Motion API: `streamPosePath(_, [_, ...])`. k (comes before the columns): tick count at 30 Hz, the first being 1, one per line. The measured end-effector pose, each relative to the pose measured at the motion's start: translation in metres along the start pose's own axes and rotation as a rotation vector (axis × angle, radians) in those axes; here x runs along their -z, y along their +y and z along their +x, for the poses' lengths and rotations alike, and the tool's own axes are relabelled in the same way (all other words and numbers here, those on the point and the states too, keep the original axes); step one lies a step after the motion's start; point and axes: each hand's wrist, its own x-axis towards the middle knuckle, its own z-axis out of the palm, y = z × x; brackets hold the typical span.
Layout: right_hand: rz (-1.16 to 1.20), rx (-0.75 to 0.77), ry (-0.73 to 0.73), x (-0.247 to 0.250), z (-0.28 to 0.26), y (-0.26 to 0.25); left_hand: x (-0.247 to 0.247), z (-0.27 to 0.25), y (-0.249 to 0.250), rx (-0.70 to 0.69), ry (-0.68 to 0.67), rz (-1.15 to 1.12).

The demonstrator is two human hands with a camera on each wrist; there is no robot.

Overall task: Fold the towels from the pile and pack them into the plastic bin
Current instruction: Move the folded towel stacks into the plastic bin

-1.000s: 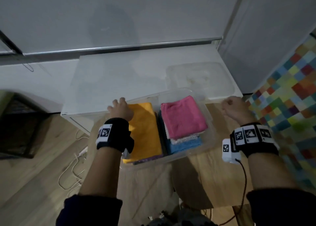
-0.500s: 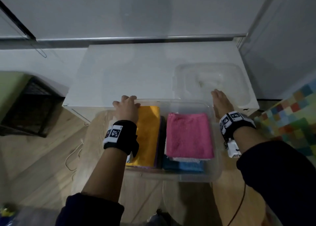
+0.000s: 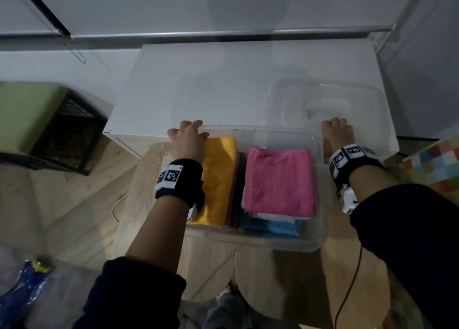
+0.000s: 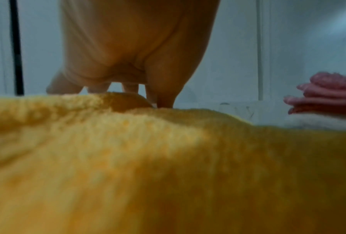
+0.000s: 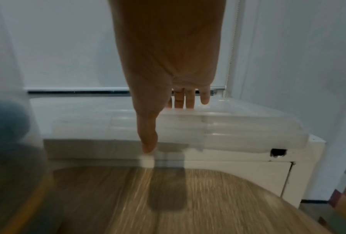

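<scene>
The left hand (image 3: 186,139) grips the far left rim of the bin (image 3: 320,239), fingers curled over it, palm above the yellow towel (image 3: 219,179). The right hand (image 3: 335,136) reaches outside the bin's right wall, straight fingers laid on the lid (image 5: 238,123). Pink towel (image 3: 278,179) tops white and blue ones inside the bin, on a wooden surface (image 3: 280,279).

this looks like a room in a home. pale wood-grain flooring (image 3: 74,204) runs beside a low white cabinet (image 3: 223,85) set against plain white sliding panels on a metal rail (image 3: 223,34). a multicoloured checked mat (image 3: 432,164) lies at the right, a black mesh crate (image 3: 72,134) at the left, and a white cable (image 3: 115,209) trails over the floor.
</scene>
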Motion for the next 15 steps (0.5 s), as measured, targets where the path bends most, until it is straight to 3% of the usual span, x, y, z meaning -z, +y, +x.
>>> streamPosePath(2, [0.056,-0.02,-0.029,0.008,-0.003,0.004,0.005,0.0,-0.002,-0.045,-0.046,-0.022])
streamPosePath(6, [0.195,-0.037,-0.076,0.033,-0.019,0.018,0.027,-0.007,-0.02,-0.058,-0.135,-0.325])
streamPosePath(11, [0.319,-0.107,0.029,0.084,-0.052,0.033,0.041,-0.03,-0.054,-0.05,-0.129,-0.448])
streamPosePath(15, [0.368,-0.069,0.135,0.133,-0.091,0.012,0.028,-0.037,-0.095,-0.002,-0.147,-0.509])
